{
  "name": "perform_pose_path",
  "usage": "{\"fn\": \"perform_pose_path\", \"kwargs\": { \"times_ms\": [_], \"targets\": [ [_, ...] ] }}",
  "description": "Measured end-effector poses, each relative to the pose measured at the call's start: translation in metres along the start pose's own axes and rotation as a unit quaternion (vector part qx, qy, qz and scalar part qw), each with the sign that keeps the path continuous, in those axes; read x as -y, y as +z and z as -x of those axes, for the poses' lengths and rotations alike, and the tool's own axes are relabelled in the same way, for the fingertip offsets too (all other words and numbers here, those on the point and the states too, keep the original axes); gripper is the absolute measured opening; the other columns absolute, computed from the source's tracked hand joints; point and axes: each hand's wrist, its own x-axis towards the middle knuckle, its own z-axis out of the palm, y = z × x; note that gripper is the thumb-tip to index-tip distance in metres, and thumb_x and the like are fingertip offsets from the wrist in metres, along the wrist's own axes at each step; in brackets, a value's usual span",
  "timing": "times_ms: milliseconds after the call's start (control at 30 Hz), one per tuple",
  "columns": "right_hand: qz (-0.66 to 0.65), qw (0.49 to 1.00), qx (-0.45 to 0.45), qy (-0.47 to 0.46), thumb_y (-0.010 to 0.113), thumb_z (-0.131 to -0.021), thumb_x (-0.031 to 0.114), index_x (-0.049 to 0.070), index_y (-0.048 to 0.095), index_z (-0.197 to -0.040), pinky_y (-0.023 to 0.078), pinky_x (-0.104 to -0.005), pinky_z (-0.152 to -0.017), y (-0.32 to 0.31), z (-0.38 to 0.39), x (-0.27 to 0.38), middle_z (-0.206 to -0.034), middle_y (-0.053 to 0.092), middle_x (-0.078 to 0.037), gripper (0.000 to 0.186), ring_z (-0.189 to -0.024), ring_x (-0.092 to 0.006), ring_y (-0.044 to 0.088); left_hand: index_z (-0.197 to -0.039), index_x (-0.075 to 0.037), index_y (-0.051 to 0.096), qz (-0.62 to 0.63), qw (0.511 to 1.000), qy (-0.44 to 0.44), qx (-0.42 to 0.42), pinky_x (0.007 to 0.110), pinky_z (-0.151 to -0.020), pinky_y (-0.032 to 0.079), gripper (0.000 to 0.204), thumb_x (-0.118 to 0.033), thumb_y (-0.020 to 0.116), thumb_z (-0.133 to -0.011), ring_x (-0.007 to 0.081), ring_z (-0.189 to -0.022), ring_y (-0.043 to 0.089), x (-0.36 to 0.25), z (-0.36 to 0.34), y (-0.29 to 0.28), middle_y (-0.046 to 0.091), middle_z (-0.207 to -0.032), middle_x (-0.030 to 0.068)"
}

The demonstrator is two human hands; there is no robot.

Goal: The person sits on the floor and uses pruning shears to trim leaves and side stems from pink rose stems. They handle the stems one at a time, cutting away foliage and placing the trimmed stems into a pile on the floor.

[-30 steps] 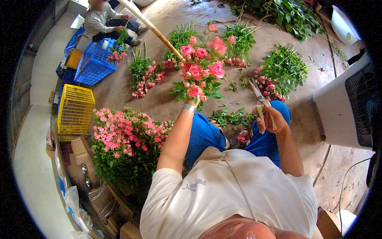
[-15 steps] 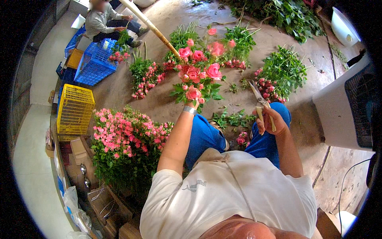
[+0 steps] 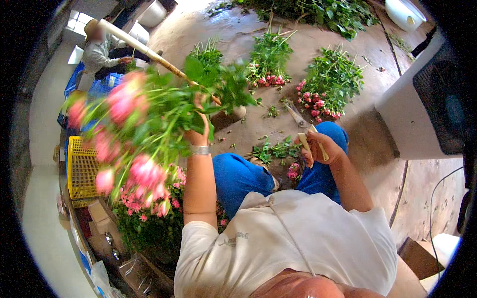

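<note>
- Bg: rm w/ a bare brown floor (image 3: 370, 131).
- Far L: yellow slatted plastic crate (image 3: 81, 171).
- Next, spray of pink roses on long green leafy stems (image 3: 149, 121), heads blurred, hanging out to the L in midair, partly in front of the crate. Looked light; stems prob. springy, petals soft & easily bruised, maybe thorns. Best hold: stems, well clear of blooms.
- L hand (image 3: 198, 121) clamped on those stems, fingers partly hidden by leaves; silver-coloured wristband (image 3: 199, 150) just below.
- R of ctr: metal shears w/ pale handles (image 3: 303, 123), handles spread, tips pointing away from the body. Prob. stiff, light, sharp; grip handles only.
- R hand (image 3: 332, 145) wrapped abt the shears' handles, near the knee.
- Just beyond: leafy bunch of small pink roses (image 3: 335, 77) on floor.
- Far R: white boxy unit w/ dark grille (image 3: 397, 111).
</note>
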Motion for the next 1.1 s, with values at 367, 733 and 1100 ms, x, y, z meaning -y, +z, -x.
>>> {"fn": "perform_pose_path", "kwargs": {
  "times_ms": [367,733,1100],
  "targets": [
    [-0.004,0.999,0.028,-0.014,0.036,-0.091,0.042,0.0,0.046,-0.117,0.053,-0.0386,-0.054,0.002,-0.002,-0.003,-0.073,0.057,-0.012,0.051,-0.056,-0.0249,0.059,-0.116,-0.002,0.051,0.017,0.948,-0.236,0.211,0.038,-0.086,0.041,0.071,-0.063,0.039,-0.081,0.0296,-0.099,0.055,0.074,-0.251,0.128,0.057,-0.111,0.0214],
    [0.046,0.998,-0.037,-0.025,0.035,-0.09,0.045,0.0,0.043,-0.121,0.05,-0.039,-0.051,-0.023,0.01,-0.005,-0.074,0.058,-0.013,0.055,-0.058,-0.0255,0.058,-0.097,-0.002,0.062,0.148,0.971,-0.164,0.092,0.031,-0.075,0.049,0.025,-0.022,0.061,-0.083,0.0163,-0.081,0.062,-0.005,0.112,-0.022,0.067,-0.089,0.0077],
    [0.08,0.993,-0.085,0.0,0.03,-0.094,0.046,0.006,0.041,-0.121,0.037,-0.031,-0.042,-0.019,-0.006,-0.001,-0.063,0.046,-0.006,0.049,-0.045,-0.0163,0.04,-0.117,-0.009,0.051,-0.249,0.773,-0.572,0.115,0.043,-0.088,0.043,0.031,-0.021,0.05,-0.088,0.0311,-0.106,0.051,0.14,0.481,-0.301,0.049,-0.121,0.0153]
  ]
}}
